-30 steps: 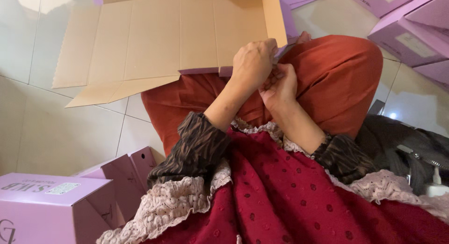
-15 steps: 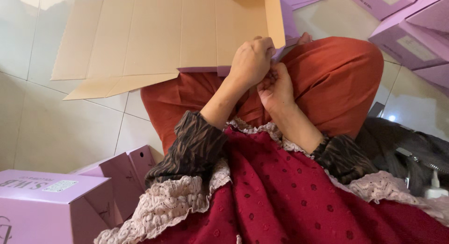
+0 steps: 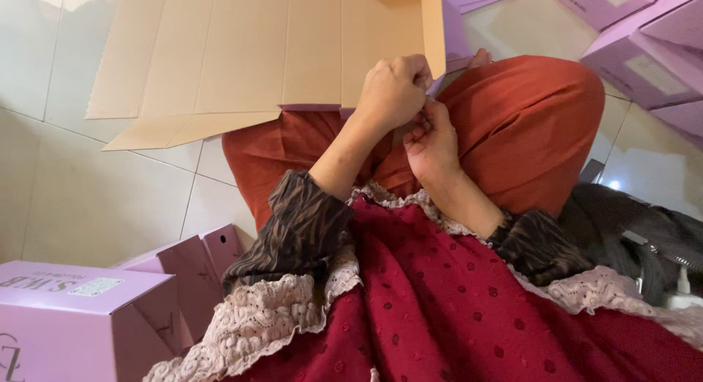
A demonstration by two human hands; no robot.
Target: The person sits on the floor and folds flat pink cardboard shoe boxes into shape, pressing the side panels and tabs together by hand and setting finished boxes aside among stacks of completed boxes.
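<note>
- The flattened cardboard box [image 3: 242, 60] is lying open across my knees and the tiled floor [image 3: 88, 199], its brown inside facing up, spreading left and away from my hands so I am working at its near right edge.
- My orange trousers [image 3: 527, 125] are sitting directly under both hands, propping that edge.
- A made-up purple box [image 3: 66, 316] is sitting well back to my lower left; more purple boxes [image 3: 644, 52] are stacked off to the right.
- My left hand [image 3: 394, 89] is closing in a fist on the upright flap [image 3: 433, 30], seemingly steadying it.
- My right hand [image 3: 432, 144] is touching it from below, fingers curled; I cannot tell what it is pinching.
</note>
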